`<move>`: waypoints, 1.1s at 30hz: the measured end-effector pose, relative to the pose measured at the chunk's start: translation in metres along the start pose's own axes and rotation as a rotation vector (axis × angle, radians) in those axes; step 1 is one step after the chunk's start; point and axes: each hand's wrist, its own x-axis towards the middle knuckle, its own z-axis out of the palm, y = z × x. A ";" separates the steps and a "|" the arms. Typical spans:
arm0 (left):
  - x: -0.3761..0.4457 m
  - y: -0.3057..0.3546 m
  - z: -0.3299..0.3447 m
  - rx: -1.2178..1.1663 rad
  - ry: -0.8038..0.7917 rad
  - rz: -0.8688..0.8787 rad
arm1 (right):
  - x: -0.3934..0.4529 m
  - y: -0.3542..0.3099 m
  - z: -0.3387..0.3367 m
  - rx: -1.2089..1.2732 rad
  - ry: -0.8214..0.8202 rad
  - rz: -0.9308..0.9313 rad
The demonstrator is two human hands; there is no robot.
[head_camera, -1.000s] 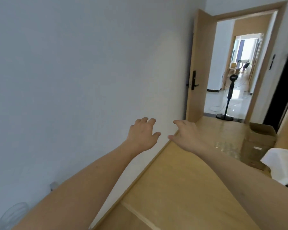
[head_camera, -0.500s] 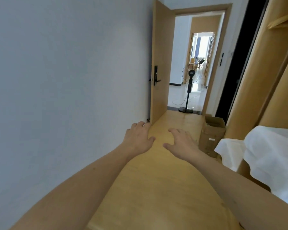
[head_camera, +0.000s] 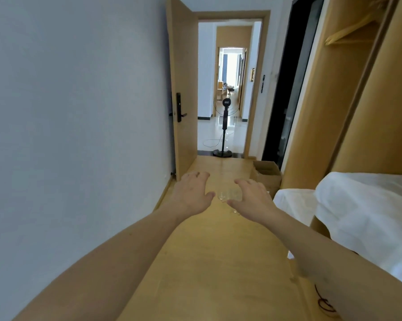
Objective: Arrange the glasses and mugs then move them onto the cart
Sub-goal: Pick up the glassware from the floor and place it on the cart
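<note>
— where are the hands?
— left hand (head_camera: 191, 195) and right hand (head_camera: 251, 196) hover spread, holding nothing, either side of the clear glasses (head_camera: 229, 195) on the wooden surface (head_camera: 218, 262).
— touching them?
— cannot tell.

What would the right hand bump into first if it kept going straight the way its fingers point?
Probably the clear glasses on the long wooden tabletop. The open right hand points forward and slightly left, with them just off its fingertips. Depth is unclear, so it might pass above them.
</note>
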 end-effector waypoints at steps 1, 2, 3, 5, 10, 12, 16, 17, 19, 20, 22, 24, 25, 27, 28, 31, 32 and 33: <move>0.008 -0.008 -0.001 -0.001 -0.008 0.016 | 0.007 -0.005 0.002 0.006 0.007 0.019; 0.017 -0.017 -0.003 0.001 -0.012 0.032 | 0.015 -0.011 0.005 0.012 0.013 0.039; 0.026 -0.024 -0.005 0.003 -0.013 0.048 | 0.022 -0.016 0.008 0.013 0.018 0.055; 0.044 -0.038 -0.009 -0.001 -0.003 0.078 | 0.036 -0.025 0.015 0.002 0.024 0.081; 0.079 -0.066 -0.009 -0.026 -0.027 0.144 | 0.067 -0.038 0.035 0.007 0.043 0.150; 0.090 -0.077 -0.005 -0.027 -0.037 0.153 | 0.078 -0.039 0.046 0.005 0.040 0.174; 0.115 -0.093 0.007 -0.046 -0.078 0.176 | 0.101 -0.032 0.065 0.020 0.018 0.222; 0.122 -0.095 0.010 -0.052 -0.087 0.179 | 0.105 -0.032 0.067 0.027 0.019 0.234; 0.139 -0.099 0.019 -0.059 -0.107 0.188 | 0.116 -0.028 0.069 0.049 0.026 0.265; 0.148 -0.099 0.025 -0.057 -0.117 0.194 | 0.123 -0.024 0.071 0.055 0.028 0.279; 0.166 -0.100 0.036 -0.052 -0.135 0.198 | 0.136 -0.013 0.077 0.058 0.023 0.297; 0.185 -0.099 0.047 -0.051 -0.159 0.194 | 0.153 0.000 0.080 0.066 0.010 0.309; 0.196 -0.098 0.053 -0.042 -0.166 0.197 | 0.163 0.006 0.081 0.068 0.004 0.315; 0.221 -0.096 0.062 -0.026 -0.168 0.203 | 0.188 0.021 0.082 0.060 0.005 0.316; 0.235 -0.094 0.066 -0.027 -0.165 0.202 | 0.201 0.028 0.082 0.057 0.013 0.312; 0.278 -0.087 0.078 -0.032 -0.162 0.184 | 0.247 0.051 0.079 0.076 0.037 0.295; 0.293 -0.084 0.083 -0.031 -0.172 0.176 | 0.263 0.059 0.077 0.082 0.042 0.292; 0.308 -0.081 0.088 -0.030 -0.189 0.171 | 0.279 0.067 0.075 0.084 0.044 0.291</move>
